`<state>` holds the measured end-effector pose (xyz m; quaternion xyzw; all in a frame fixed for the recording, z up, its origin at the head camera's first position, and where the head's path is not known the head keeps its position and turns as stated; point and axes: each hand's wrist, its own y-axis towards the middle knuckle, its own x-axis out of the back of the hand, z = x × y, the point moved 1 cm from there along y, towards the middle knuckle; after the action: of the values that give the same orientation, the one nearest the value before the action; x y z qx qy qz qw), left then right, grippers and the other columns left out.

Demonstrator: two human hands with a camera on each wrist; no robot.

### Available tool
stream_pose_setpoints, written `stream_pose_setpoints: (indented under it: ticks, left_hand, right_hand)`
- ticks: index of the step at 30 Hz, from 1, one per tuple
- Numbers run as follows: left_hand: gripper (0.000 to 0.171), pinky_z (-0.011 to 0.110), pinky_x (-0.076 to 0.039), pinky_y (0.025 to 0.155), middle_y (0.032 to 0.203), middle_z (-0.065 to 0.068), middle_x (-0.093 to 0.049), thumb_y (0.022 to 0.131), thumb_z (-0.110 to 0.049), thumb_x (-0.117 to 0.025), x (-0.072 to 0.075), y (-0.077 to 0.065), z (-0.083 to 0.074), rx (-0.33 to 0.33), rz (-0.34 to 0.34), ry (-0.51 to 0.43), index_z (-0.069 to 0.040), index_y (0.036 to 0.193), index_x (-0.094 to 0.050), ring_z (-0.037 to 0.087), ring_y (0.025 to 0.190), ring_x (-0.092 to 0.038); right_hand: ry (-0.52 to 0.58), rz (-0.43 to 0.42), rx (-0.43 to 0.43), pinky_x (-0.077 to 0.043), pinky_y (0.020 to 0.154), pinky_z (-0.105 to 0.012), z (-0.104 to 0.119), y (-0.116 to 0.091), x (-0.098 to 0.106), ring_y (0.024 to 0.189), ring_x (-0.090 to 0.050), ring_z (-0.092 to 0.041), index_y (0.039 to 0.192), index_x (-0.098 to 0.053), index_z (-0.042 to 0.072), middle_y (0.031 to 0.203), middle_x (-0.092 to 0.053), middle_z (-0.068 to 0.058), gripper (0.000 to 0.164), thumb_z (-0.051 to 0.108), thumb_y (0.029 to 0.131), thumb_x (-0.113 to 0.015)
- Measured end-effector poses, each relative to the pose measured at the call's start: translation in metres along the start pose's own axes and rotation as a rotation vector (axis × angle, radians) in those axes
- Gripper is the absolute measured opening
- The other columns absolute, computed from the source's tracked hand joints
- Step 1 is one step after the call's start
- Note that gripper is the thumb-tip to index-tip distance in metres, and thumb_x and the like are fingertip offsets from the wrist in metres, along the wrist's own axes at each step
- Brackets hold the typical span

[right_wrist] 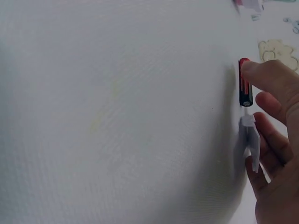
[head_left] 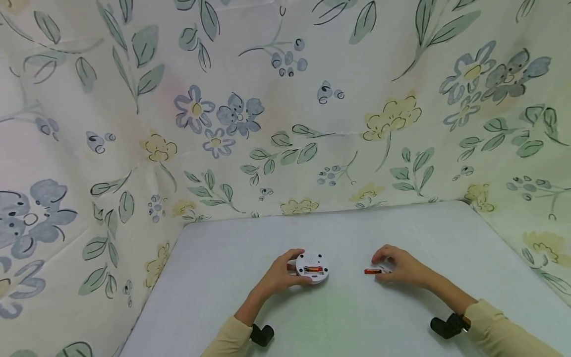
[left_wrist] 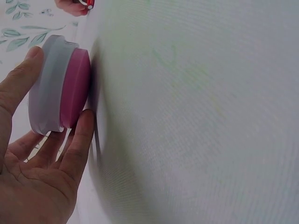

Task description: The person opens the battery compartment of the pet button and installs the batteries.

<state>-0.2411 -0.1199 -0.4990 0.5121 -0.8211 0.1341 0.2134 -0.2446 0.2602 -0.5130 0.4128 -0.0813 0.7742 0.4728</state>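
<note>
My left hand grips a round white device by its rim, thumb on one side and fingers on the other. Its upturned back has a pattern of small holes and an uncovered battery compartment with red-and-black battery inside. The left wrist view shows its pink underside close over the table. To the right, my right hand pinches a red-and-black battery, thumb tip overlapping its red end. A small white plastic piece, like a battery cover, lies against the other fingers of this hand.
Both hands work low over a white-covered table. Behind it and at the sides hangs a floral cloth. A black wrist camera sits at the left wrist, another black camera at the right wrist.
</note>
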Motion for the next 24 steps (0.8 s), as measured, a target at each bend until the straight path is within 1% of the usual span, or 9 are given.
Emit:
stream_pose_setpoints:
  ticks: [4,8,11,14,16,20,22,24]
  left_hand:
    - [0.076,0.041,-0.052,0.091,0.143,0.007,-0.053,0.083,-0.022,-0.088,0.0000,0.0011,0.0001,-0.008,0.004,-0.004,-0.008,0.147,-0.050,0.024,0.111,-0.062]
    - [0.076,0.042,-0.051,0.091,0.143,0.007,-0.053,0.082,-0.022,-0.088,-0.0002,0.0012,-0.0004,0.002,0.003,-0.004,-0.008,0.147,-0.050,0.024,0.112,-0.062]
    - [0.077,0.043,-0.051,0.092,0.142,0.007,-0.054,0.082,-0.024,-0.088,-0.0004,0.0008,-0.0008,0.006,0.000,0.009,-0.008,0.148,-0.050,0.025,0.113,-0.061]
    - [0.078,0.043,-0.051,0.093,0.143,0.007,-0.053,0.083,-0.024,-0.088,-0.0007,0.0002,-0.0011,0.012,0.001,0.015,-0.008,0.148,-0.049,0.026,0.114,-0.061]
    - [0.077,0.044,-0.051,0.093,0.143,0.008,-0.052,0.083,-0.024,-0.088,-0.0009,-0.0002,-0.0012,0.008,0.002,0.013,-0.007,0.148,-0.049,0.027,0.114,-0.061]
    - [0.077,0.044,-0.051,0.092,0.143,0.011,-0.053,0.083,-0.023,-0.088,-0.0014,0.0000,-0.0011,-0.004,0.003,0.009,-0.005,0.148,-0.049,0.029,0.114,-0.061]
    - [0.078,0.045,-0.051,0.092,0.142,0.011,-0.053,0.083,-0.023,-0.088,-0.0014,0.0000,-0.0012,-0.012,0.001,0.014,-0.005,0.148,-0.049,0.029,0.114,-0.061]
    - [0.078,0.044,-0.051,0.092,0.142,0.010,-0.053,0.083,-0.024,-0.088,-0.0013,0.0003,-0.0012,-0.006,0.001,0.016,-0.005,0.148,-0.049,0.028,0.113,-0.061]
  right_hand:
    - [-0.025,-0.010,0.017,-0.048,0.084,-0.032,0.0001,0.0008,-0.0019,0.095,-0.057,-0.017,0.098,-0.069,0.017,0.103,-0.063,0.004,0.026,0.015,0.081,-0.088]
    - [-0.069,-0.012,0.000,-0.050,0.085,-0.035,0.0015,0.0022,-0.0025,0.098,-0.057,-0.018,0.088,-0.069,0.023,0.104,-0.062,0.004,0.023,0.011,0.081,-0.087]
    - [-0.086,-0.009,-0.004,-0.051,0.084,-0.037,0.0023,0.0039,-0.0021,0.098,-0.057,-0.020,0.084,-0.068,0.024,0.104,-0.062,0.002,0.023,0.010,0.082,-0.086]
    - [-0.089,-0.011,0.010,-0.051,0.084,-0.038,0.0015,0.0050,-0.0022,0.098,-0.058,-0.021,0.083,-0.069,0.024,0.103,-0.063,0.001,0.022,0.009,0.083,-0.085]
    - [-0.093,-0.020,0.018,-0.051,0.084,-0.037,0.0002,0.0049,-0.0028,0.097,-0.059,-0.020,0.084,-0.069,0.024,0.103,-0.063,0.000,0.022,0.009,0.083,-0.085]
    - [-0.080,-0.032,0.031,-0.051,0.084,-0.034,-0.0028,0.0039,-0.0038,0.097,-0.059,-0.019,0.085,-0.070,0.021,0.103,-0.064,-0.001,0.018,0.008,0.085,-0.083]
    - [-0.064,-0.027,0.026,-0.050,0.085,-0.033,-0.0041,0.0041,-0.0038,0.098,-0.058,-0.018,0.086,-0.070,0.019,0.103,-0.063,0.000,0.016,0.008,0.086,-0.082]
    - [-0.055,-0.024,0.023,-0.049,0.085,-0.033,-0.0046,0.0046,-0.0037,0.098,-0.058,-0.017,0.087,-0.070,0.019,0.104,-0.063,0.001,0.015,0.009,0.087,-0.081]
